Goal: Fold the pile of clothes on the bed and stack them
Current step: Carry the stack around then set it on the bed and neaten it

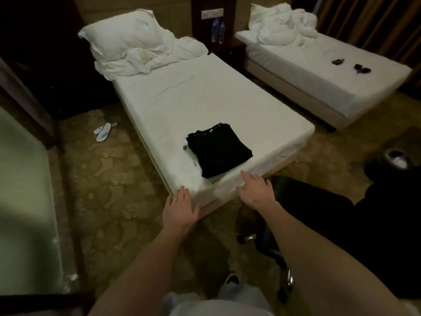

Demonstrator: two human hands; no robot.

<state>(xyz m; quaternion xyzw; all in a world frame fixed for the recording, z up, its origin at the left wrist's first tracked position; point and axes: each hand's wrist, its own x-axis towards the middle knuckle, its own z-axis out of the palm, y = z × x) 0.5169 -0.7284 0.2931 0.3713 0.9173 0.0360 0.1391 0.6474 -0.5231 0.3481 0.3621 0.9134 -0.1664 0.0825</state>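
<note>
Both hands reach toward the near corner of the bed (205, 103), holding nothing. The left hand (181, 207) lies flat, its fingers (182, 192) straight and close together, tips touching the corner edge of the mattress. The right hand (255, 190) hovers at the foot edge of the bed, its fingers (247, 176) straight and slightly spread; whether they touch the sheet cannot be told.

Just beyond the fingers, between the two hands and a little farther up the bed, sits the stack of clothes (218, 150): a folded black garment on top, squared off, with paler folded pieces showing under its left and near edges. The stack is apart from both hands, nearer the right fingers than the left.

Judged from this view, the folding looks finished or nearly so: no loose, unfolded clothing shows on this bed, and what is there already forms one pile.

Farther out, a pillow (123, 35) and rumpled bedding lie at the head of the bed. A second bed (319, 71) to the right carries two small dark items (362, 69), too small to identify; whether they belong to the task cannot be told.
</note>
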